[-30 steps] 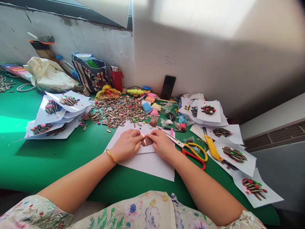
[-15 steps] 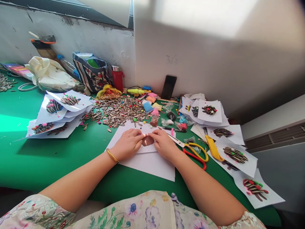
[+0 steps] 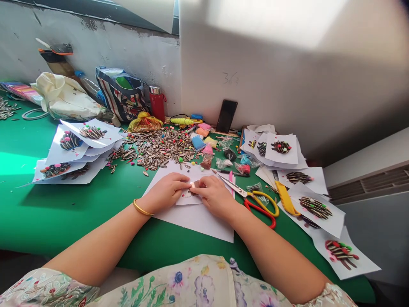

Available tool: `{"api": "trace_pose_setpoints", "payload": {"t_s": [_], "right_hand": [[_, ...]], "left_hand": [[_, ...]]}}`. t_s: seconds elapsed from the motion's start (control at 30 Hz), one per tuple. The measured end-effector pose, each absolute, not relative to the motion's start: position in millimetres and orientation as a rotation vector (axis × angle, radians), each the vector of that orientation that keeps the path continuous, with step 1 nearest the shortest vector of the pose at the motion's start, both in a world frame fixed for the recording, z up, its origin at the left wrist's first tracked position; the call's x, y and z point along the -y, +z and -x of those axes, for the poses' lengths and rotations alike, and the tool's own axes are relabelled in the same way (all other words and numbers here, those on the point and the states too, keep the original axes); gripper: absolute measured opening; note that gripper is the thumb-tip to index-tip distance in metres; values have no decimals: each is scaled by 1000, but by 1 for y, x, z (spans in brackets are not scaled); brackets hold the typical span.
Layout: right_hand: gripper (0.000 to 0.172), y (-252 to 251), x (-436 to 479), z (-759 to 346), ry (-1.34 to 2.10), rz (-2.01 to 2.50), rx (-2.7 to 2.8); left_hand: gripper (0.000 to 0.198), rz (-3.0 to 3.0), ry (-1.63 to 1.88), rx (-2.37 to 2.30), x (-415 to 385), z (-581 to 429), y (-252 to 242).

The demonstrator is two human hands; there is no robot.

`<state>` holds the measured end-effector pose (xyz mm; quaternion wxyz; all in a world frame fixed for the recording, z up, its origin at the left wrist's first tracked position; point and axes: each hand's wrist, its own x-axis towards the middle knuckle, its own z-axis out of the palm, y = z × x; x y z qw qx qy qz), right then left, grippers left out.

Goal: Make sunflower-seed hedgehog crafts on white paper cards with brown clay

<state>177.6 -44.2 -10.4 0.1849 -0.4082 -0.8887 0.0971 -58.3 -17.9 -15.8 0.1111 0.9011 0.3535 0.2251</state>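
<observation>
A brown clay shape (image 3: 195,185) lies on a small white card (image 3: 188,200), over larger white sheets (image 3: 204,226). My left hand (image 3: 168,192), with a gold bangle at the wrist, rests on the card, fingertips pressed together at the clay's left edge. My right hand (image 3: 214,192) covers much of the clay from the right, its thumb and fingers closed on it. Small dark and red dots show on the card below the fingers. Behind the hands spreads a pile of striped seeds (image 3: 159,147) mixed with coloured beads.
Scissors (image 3: 252,198) with yellow and red handles lie right of my right hand, near a yellow cutter (image 3: 286,198). Seed-decorated cards are stacked left (image 3: 92,145) and right (image 3: 315,209). A phone (image 3: 226,116), red bottle (image 3: 157,104) and clay packets (image 3: 202,138) stand or lie behind.
My left hand has shifted slightly left. My right hand has moved in over the brown clay, covering more of it, and dots on the card's lower left now show.
</observation>
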Motion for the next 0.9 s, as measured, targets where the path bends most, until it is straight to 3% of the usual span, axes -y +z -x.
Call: {"api": "trace_pose_setpoints", "payload": {"t_s": [0.2,0.43,0.9], "right_hand": [[44,-11,44,-178,259,1117,2509],[29,-9,43,-177,154,1102,2563],[27,-10,42,-180,177,1037,2559]], "left_hand": [[37,-2649,656,-1036,18,59,-16],[39,-2646,655,-1043,18,60,-18],[38,-2646,673,-1038,18,60,-18]]}}
